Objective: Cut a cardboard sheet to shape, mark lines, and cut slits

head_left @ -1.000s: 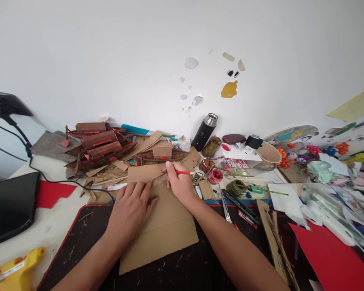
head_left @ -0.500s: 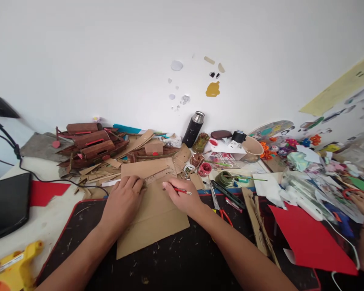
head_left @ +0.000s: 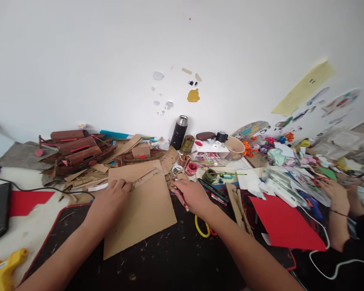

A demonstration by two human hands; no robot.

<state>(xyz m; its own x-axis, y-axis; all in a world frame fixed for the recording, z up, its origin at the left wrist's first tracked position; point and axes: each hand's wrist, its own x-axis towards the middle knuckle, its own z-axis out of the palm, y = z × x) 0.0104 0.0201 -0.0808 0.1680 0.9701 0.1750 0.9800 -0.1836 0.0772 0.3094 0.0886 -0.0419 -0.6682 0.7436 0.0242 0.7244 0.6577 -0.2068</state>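
A flat sheet of brown cardboard lies on the dark mat before me. A clear ruler rests slantwise across its upper part. My left hand, fingers bent together, presses on the ruler's left end and the cardboard. Just past the sheet's right edge, my right hand is closed round a red pencil, whose far end points down toward me. The pencil's other end is hidden by the fingers. Scissors with a yellow handle lie partly under my right wrist.
Brown model boats and cardboard scraps stand at the back left. Paint jars and a black flask are behind the sheet. Red paper lies to the right, near another person's hands. A yellow glue gun sits front left.
My right hand has moved with the pencil from over the cardboard to beyond its right edge. My left hand stays on the ruler. The view has turned right.
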